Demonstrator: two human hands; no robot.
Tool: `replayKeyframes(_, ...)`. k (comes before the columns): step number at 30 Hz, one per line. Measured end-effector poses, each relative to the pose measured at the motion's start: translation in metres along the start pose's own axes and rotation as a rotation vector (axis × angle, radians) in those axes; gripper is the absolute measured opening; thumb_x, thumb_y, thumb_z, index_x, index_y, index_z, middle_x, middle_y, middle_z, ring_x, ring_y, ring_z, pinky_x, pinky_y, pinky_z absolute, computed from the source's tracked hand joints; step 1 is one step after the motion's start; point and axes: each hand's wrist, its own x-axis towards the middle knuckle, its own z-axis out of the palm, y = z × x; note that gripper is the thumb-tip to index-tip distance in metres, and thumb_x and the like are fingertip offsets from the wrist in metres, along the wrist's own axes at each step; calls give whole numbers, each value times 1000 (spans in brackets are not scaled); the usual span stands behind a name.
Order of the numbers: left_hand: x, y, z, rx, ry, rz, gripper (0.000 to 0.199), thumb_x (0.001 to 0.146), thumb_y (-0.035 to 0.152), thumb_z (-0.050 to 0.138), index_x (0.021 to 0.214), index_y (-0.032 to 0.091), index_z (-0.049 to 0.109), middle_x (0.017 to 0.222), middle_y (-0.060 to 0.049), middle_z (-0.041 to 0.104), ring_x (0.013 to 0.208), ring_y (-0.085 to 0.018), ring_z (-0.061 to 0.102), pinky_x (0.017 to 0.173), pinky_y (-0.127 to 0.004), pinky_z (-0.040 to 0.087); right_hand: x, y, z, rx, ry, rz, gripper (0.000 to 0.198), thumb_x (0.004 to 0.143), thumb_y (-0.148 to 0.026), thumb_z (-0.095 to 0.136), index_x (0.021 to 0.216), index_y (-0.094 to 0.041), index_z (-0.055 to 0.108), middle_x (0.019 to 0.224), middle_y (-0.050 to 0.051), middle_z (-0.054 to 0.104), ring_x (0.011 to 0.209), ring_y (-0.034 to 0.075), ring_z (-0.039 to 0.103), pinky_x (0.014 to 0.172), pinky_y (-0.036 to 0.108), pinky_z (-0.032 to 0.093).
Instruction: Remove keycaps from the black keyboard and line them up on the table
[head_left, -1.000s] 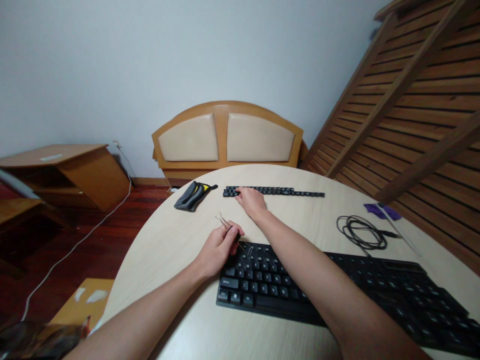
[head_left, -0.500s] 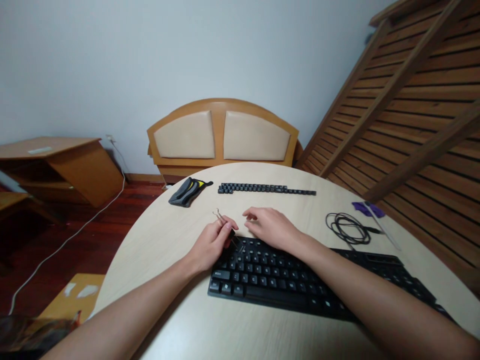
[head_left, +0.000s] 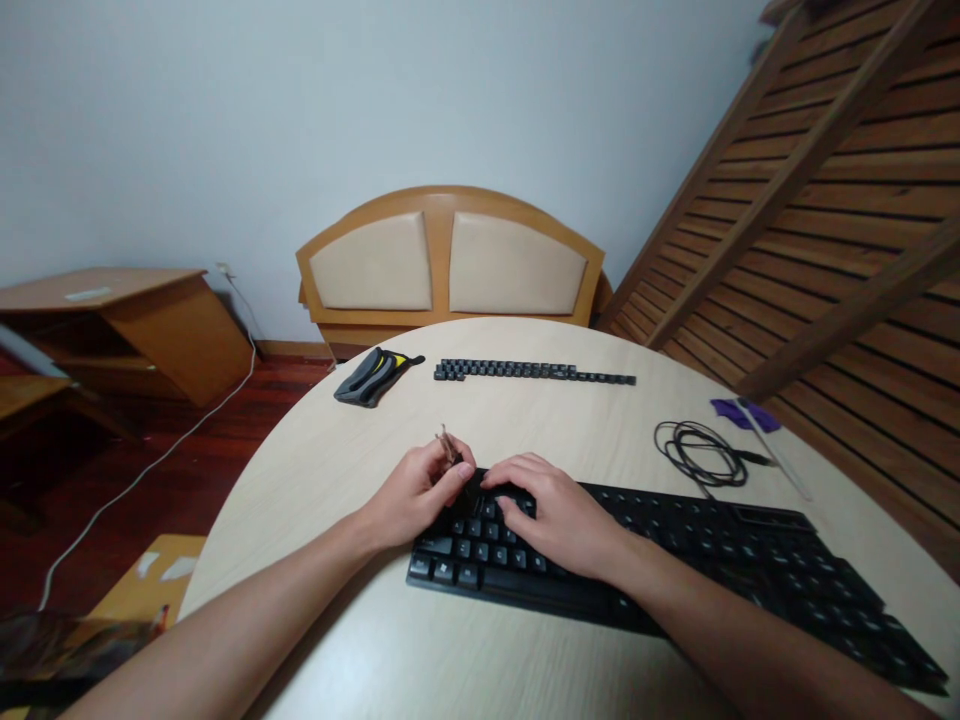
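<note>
A black keyboard lies on the round table, with several keycaps off its upper rows. My left hand is closed on a wire keycap puller above the keyboard's upper left corner. Thin wire ends stick up past the fingers; the puller's lower end is mostly hidden by the hand. My right hand rests over the left half of the keyboard, thumb and fingers apart and curved down toward the keys beside the puller. No object shows between them. Removed keycaps are lined up in rows farther back.
A grey, black and yellow pouch lies at the back left of the pale table. At the right are a coiled black cable, a purple cloth and a thin pale stick. A wooden headboard stands behind.
My right hand has come down and toward me onto the keyboard, its fingers now near the puller. My left hand has tilted the puller more upright. The view has shifted slightly.
</note>
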Motion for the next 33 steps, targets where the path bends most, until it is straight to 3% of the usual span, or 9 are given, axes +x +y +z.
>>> replayKeyframes(15,-1,-2,6,-73,-72,-51,31,97,48,44,93,18,51,68,4,47,59,-12,47,58,-24,38,-1,2,1,-9,7,-23,21,86,-9,56,95,-23,69,107,4,69,105,19,60,96,36,46)
replayKeyframes(26,-1,-6,18,-248,52,-141,34,97,52,42,93,19,49,62,7,40,53,-10,39,50,-21,32,-2,-2,1,-15,19,-6,15,77,-20,69,91,-24,69,108,5,69,106,21,61,95,38,48)
replayKeyframes(33,-3,-3,17,-197,57,-145,33,99,50,37,95,19,49,62,6,41,54,-11,40,50,-22,33,-3,-1,1,-41,9,7,10,78,-22,70,88,-23,69,110,5,68,107,21,60,96,38,48)
